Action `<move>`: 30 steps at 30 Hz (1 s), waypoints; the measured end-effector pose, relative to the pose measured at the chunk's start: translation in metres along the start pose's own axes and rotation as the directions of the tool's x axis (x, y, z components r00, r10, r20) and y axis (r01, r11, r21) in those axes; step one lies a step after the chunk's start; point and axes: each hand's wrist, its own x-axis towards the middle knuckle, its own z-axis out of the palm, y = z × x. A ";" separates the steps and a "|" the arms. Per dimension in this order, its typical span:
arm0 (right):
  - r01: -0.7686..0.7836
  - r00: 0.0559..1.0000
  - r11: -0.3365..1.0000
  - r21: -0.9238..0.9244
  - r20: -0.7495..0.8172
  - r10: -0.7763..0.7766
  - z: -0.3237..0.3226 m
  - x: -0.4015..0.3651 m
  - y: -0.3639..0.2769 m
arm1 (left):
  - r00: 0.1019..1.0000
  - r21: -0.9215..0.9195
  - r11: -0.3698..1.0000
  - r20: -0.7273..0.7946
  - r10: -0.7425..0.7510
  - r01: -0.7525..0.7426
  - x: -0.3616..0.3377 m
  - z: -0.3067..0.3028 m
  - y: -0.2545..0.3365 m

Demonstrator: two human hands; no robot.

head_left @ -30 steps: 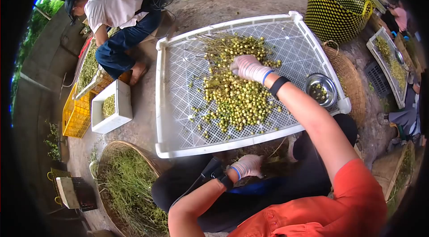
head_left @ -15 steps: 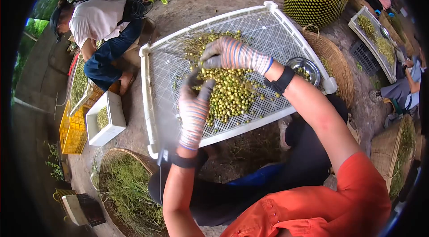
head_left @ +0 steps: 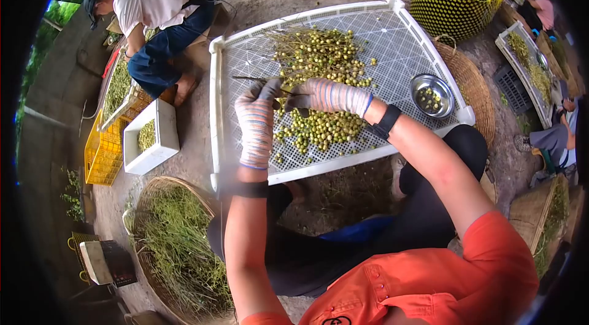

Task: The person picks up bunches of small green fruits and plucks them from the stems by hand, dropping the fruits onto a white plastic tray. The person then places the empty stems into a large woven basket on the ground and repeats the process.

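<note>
In the head view, the left hand (head_left: 256,124) and the right hand (head_left: 327,95), both gloved, are meeting over the near-left part of the white perforated tray (head_left: 214,110). Each grip is looking clenched on a thin dark twig (head_left: 245,78), whose free end is sticking out to the left above the mesh; blur is hiding the exact finger placement.

The green fruits (head_left: 319,126) are lying heaped just under and beyond the hands. Some are sitting near the tray's front rim, so a sweeping wrist could be knocking them over it onto the ground (head_left: 189,168). What is carrying the tray is hidden, so a hard press could be tipping it.

Thick gloves are dulling touch, so the twig could be slipping or snapping short. The metal bowl (head_left: 413,89) is standing close to the right corner, where an elbow swing could be upsetting it. The woven basket (head_left: 147,190) of stems is sitting well apart.
</note>
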 end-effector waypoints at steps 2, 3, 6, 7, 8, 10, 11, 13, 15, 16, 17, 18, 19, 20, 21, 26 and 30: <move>-0.053 0.998 0.998 -0.027 0.026 0.053 -0.001 -0.011 -0.006 | 0.999 -0.026 0.999 -0.048 0.017 -0.019 0.005 -0.010 0.005; -0.112 0.992 0.991 -0.076 0.044 0.115 0.003 -0.012 0.012 | 0.993 -0.018 0.999 -0.109 0.033 -0.035 0.007 -0.014 0.008; -0.155 0.987 0.977 -0.144 0.026 0.160 0.008 -0.022 0.048 | 0.960 -0.009 0.998 -0.273 0.060 -0.065 0.013 -0.028 0.015; 0.157 0.974 0.883 -0.443 -0.079 -0.212 0.023 -0.019 0.099 | 0.957 -0.009 0.997 -0.281 0.068 -0.074 0.012 -0.026 0.011; 0.121 0.956 0.890 -0.440 -0.188 -0.223 0.022 -0.032 0.096 | 0.946 -0.056 0.994 -0.317 0.069 -0.091 0.013 -0.026 -0.002; 0.067 0.938 0.932 -0.357 -0.297 -0.181 0.020 -0.041 0.065 | 0.936 0.049 0.999 -0.353 0.010 0.008 0.024 -0.055 -0.059; 0.025 0.950 0.961 -0.275 -0.292 -0.108 0.022 -0.042 0.054 | 0.955 0.315 0.945 -0.296 0.009 0.089 0.002 -0.034 -0.035; 0.031 0.926 0.925 -0.379 -0.339 -0.169 0.030 -0.035 0.043 | 0.976 0.094 0.982 -0.156 -0.150 0.166 0.006 -0.014 -0.092; -0.193 0.972 0.900 -0.390 -0.203 0.120 0.031 -0.026 0.038 | 0.965 -0.426 0.866 0.094 -0.245 0.262 -0.008 0.025 -0.085; -0.172 0.972 0.910 -0.377 -0.214 0.095 0.036 -0.025 0.052 | 0.959 -0.480 0.832 0.091 -0.268 0.278 -0.009 0.028 -0.080; -0.163 0.969 0.918 -0.361 -0.232 0.081 0.044 -0.025 0.065 | 0.950 -0.532 0.791 0.101 -0.294 0.302 -0.011 0.030 -0.074; -0.074 0.971 0.974 -0.215 -0.238 0.021 0.047 -0.024 0.068 | 0.955 -0.545 0.791 0.071 -0.286 0.278 -0.010 0.029 -0.076; 0.020 0.966 0.998 -0.066 -0.254 -0.037 0.048 -0.020 0.067 | 0.960 -0.558 0.791 0.043 -0.275 0.252 -0.006 0.027 -0.079; -0.001 0.962 0.973 -0.230 -0.267 -0.062 0.043 -0.024 0.046 | 0.960 -0.540 0.800 0.059 -0.274 0.261 -0.004 0.022 -0.079; 0.006 0.963 0.973 -0.229 -0.260 -0.067 0.042 -0.023 0.044 | 0.967 -0.554 0.803 0.018 -0.254 0.221 -0.005 0.024 -0.080; -0.197 0.973 0.794 -0.575 -0.214 0.086 0.036 -0.027 0.050 | 0.978 -0.427 0.900 -0.133 -0.160 0.089 0.002 0.031 -0.119; -0.212 0.960 0.825 -0.524 -0.270 0.075 0.033 -0.028 0.053 | 0.967 -0.519 0.841 -0.095 -0.235 0.153 -0.007 0.017 -0.085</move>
